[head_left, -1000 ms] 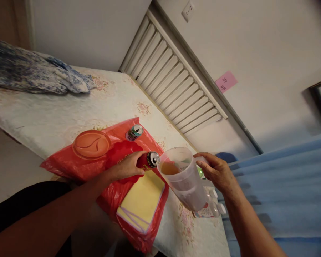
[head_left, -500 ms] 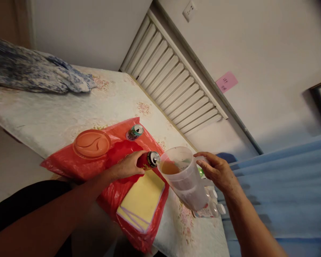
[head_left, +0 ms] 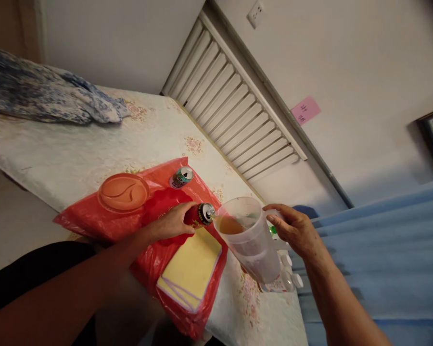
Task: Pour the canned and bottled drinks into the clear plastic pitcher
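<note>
My left hand (head_left: 175, 222) is closed around a red and black drink can (head_left: 198, 216), tipped toward a clear plastic pitcher (head_left: 254, 254). The can's opened top meets the pitcher's rim. Amber liquid (head_left: 231, 224) lies inside the pitcher, which leans to the left. By its handle, my right hand (head_left: 292, 228) grips the pitcher from the right. Under the can are a red plastic bag (head_left: 111, 230) and a folded yellow cloth (head_left: 191, 271). A second opened can (head_left: 181, 177), green and dark, stands upright on the bag, near an orange round lid (head_left: 123, 192).
Clear bottles with white caps (head_left: 292, 278) lie behind the pitcher. The floral tablecloth (head_left: 159, 129) covers the table, with a blue-white patterned cloth (head_left: 57, 96) at its far left. A white radiator (head_left: 231, 96) borders the table; a blue curtain (head_left: 375, 254) hangs at right.
Both hands keep almost the same pose. The pitcher has shifted very slightly, and the liquid surface in it looks a little different.
</note>
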Available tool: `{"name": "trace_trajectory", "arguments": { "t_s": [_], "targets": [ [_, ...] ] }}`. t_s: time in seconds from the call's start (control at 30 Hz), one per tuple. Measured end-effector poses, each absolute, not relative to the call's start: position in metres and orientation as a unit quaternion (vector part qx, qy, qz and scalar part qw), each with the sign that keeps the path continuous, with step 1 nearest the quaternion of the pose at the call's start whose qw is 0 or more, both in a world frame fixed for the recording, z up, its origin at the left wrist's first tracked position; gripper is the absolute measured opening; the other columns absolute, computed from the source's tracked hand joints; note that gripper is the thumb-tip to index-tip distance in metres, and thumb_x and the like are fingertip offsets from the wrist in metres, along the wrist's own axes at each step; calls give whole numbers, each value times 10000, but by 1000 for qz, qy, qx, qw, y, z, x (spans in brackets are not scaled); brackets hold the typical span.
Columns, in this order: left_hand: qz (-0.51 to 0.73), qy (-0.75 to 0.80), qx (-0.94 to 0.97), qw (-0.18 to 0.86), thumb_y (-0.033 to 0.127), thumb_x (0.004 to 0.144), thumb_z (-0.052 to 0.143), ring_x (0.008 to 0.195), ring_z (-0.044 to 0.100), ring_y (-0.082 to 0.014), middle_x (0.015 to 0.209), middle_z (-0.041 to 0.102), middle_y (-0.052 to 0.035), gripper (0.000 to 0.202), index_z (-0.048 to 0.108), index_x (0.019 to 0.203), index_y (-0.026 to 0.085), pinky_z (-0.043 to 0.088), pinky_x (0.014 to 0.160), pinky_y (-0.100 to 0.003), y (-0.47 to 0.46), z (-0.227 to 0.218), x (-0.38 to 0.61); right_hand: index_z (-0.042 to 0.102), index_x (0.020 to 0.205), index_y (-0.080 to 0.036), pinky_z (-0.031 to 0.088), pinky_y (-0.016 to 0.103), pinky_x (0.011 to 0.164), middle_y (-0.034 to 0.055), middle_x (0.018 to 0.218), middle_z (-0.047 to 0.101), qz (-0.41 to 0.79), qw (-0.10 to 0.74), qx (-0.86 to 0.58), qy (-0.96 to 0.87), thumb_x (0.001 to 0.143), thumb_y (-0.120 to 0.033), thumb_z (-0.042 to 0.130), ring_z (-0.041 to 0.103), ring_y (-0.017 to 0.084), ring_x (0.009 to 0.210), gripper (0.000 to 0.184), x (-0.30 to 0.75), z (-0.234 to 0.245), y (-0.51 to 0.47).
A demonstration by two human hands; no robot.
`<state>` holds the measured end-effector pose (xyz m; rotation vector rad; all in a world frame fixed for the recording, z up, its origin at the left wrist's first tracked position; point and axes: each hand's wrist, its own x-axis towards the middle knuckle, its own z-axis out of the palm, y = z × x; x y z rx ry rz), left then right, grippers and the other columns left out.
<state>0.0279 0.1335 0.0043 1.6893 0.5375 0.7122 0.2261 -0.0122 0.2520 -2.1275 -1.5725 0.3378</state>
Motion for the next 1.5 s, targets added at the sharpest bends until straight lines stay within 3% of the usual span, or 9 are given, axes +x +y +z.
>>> {"name": "trace_trajectory", "arguments": {
  "t_s": [1.0, 1.5],
  "targets": [
    [323, 229, 736, 550, 255, 653, 752, 1181, 620, -280, 1306, 656, -74, 669, 562, 1294, 263, 496, 977, -365, 137, -8, 34, 729, 962, -174, 292, 227, 446, -52, 568, 445, 121, 222, -784, -567, 786, -512, 705, 350, 91, 485, 382, 228, 258, -15],
    [322, 231, 745, 537, 263, 675, 733, 1137, 626, -262, 1278, 664, -63, 609, 574, 1262, 231, 494, 929, -322, 135, -6, 32, 727, 953, -171, 278, 224, 444, -58, 560, 431, 127, 223, -785, -564, 777, -509, 717, 335, 87, 483, 381, 230, 258, -15]
  ]
}}
